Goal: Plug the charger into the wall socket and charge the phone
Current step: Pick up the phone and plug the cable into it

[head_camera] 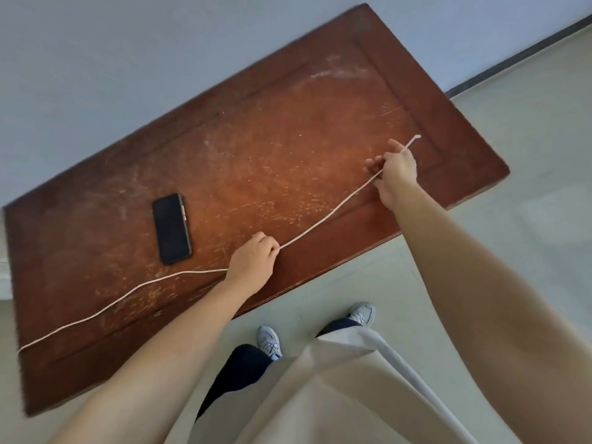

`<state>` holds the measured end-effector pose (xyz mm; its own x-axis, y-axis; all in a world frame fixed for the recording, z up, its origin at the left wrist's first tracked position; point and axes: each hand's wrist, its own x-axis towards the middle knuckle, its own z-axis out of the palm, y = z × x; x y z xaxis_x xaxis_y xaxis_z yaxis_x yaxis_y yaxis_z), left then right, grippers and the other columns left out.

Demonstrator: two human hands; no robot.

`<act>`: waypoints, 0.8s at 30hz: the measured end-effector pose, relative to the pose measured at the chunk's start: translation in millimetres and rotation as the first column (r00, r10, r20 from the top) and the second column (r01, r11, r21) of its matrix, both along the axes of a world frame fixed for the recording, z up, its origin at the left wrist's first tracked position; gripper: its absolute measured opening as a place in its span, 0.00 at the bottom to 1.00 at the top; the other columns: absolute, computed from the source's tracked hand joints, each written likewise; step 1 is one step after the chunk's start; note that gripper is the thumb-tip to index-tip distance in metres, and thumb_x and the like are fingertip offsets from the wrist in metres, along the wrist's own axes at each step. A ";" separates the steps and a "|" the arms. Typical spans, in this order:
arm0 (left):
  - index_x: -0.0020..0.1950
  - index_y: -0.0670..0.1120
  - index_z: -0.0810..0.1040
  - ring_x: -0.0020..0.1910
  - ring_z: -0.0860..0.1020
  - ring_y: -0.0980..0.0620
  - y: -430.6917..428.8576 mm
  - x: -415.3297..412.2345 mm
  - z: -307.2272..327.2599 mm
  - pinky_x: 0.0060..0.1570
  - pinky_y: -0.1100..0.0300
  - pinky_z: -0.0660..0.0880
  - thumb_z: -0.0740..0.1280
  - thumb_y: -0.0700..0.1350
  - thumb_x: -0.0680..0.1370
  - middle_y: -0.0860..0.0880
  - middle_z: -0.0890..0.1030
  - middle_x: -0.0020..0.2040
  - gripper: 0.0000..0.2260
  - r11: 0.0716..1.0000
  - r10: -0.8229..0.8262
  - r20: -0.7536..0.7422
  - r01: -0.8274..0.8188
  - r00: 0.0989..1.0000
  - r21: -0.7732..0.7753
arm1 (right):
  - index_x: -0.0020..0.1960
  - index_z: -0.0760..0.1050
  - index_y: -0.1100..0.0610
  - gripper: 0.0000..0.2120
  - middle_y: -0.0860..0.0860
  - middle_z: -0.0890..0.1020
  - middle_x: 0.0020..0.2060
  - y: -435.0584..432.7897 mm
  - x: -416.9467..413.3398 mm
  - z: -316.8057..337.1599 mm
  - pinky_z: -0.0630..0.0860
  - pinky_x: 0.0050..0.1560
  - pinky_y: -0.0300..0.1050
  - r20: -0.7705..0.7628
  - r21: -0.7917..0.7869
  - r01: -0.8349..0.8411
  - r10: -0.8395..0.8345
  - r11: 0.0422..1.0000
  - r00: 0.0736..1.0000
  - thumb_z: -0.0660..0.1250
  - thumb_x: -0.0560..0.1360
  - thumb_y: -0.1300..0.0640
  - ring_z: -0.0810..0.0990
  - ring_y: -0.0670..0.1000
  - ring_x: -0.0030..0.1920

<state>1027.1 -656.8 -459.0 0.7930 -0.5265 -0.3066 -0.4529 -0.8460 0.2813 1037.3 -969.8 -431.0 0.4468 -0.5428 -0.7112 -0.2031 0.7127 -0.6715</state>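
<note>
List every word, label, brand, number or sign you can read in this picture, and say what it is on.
None can be read.
The phone lies on the wooden table with a dark, blank screen: no text.
The cable, held by the left hand and the right hand, bears no marking.
The shoes are too blurred to show any brand.

One phone (172,229), one cable (323,222), one table (288,129), two hands (253,262)
</note>
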 end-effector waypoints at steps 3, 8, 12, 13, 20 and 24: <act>0.49 0.48 0.81 0.47 0.80 0.45 50.7 10.4 11.7 0.47 0.52 0.73 0.65 0.45 0.80 0.48 0.80 0.48 0.05 0.993 0.114 -0.095 -0.110 0.989 0.043 | 0.56 0.75 0.54 0.13 0.49 0.72 0.31 56.1 16.3 20.7 0.74 0.26 0.39 0.036 -0.009 -0.070 0.070 0.998 0.997 0.57 0.83 0.47 0.73 0.46 0.24; 0.41 0.51 0.80 0.39 0.85 0.49 131.8 33.6 24.6 0.36 0.55 0.80 0.70 0.53 0.77 0.51 0.84 0.38 0.09 0.973 0.218 -0.430 -0.162 0.876 0.164 | 0.52 0.82 0.51 0.19 0.45 0.71 0.27 153.1 31.4 39.6 0.68 0.25 0.39 0.043 -0.231 -0.291 0.308 0.928 0.950 0.55 0.83 0.43 0.69 0.44 0.24; 0.62 0.47 0.76 0.55 0.80 0.44 182.1 58.3 26.4 0.50 0.49 0.78 0.62 0.65 0.77 0.46 0.81 0.57 0.25 0.919 0.390 -0.069 -0.384 0.918 0.089 | 0.60 0.78 0.51 0.14 0.46 0.70 0.29 230.1 30.4 48.3 0.62 0.21 0.36 -0.031 -0.331 -0.370 0.382 0.868 0.924 0.55 0.84 0.51 0.64 0.44 0.24; 0.67 0.45 0.71 0.59 0.78 0.42 189.6 65.2 25.3 0.54 0.47 0.76 0.62 0.65 0.77 0.44 0.77 0.63 0.29 0.892 0.451 -0.028 -0.449 0.892 0.040 | 0.60 0.77 0.50 0.13 0.46 0.70 0.29 248.2 27.0 48.9 0.63 0.21 0.36 -0.052 -0.349 -0.392 0.400 0.851 0.915 0.55 0.84 0.52 0.64 0.44 0.24; 0.79 0.39 0.48 0.74 0.63 0.37 188.7 106.8 8.5 0.67 0.42 0.69 0.62 0.73 0.72 0.37 0.59 0.78 0.51 0.846 0.527 -0.172 -0.533 0.832 0.014 | 0.55 0.78 0.65 0.20 0.46 0.67 0.26 331.8 -22.5 34.0 0.61 0.25 0.41 -0.100 -0.361 -0.444 0.440 0.820 0.893 0.57 0.84 0.49 0.63 0.45 0.24; 0.79 0.40 0.41 0.73 0.63 0.38 169.4 122.1 0.8 0.63 0.43 0.72 0.67 0.74 0.67 0.38 0.57 0.77 0.59 0.807 0.590 -0.141 -0.580 0.795 0.109 | 0.52 0.80 0.59 0.20 0.42 0.65 0.24 347.0 -50.7 30.6 0.61 0.23 0.36 -0.117 -0.353 -0.429 0.416 0.831 0.902 0.59 0.83 0.43 0.62 0.43 0.24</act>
<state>1149.2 -487.4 -458.3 0.8811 0.0442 -0.4709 0.1807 -0.9516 0.2488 986.6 -622.7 -400.5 0.6711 -0.5277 -0.5208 -0.4560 0.2602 -0.8511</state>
